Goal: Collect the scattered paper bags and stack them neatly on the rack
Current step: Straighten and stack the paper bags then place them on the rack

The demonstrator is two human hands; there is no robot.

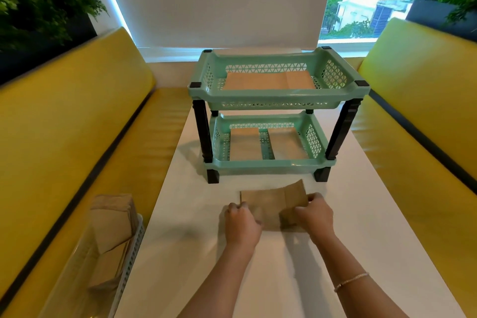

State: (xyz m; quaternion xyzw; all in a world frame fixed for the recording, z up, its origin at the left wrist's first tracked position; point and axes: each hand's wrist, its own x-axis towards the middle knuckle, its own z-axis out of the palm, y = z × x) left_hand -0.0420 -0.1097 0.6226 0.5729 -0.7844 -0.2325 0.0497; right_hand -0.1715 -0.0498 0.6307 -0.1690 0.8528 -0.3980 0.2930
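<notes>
Both hands pinch one flat brown paper bag on the white counter, just in front of the green two-tier rack: left hand at its left end, right hand at its right, where a flap lifts. Bags already lie on both tiers. Best to flatten the flap, then slide the bag in level, edges aligned. More bags wait in a basket left of the rack.

The white table bears a green two-tier rack and one paper bag.
</notes>
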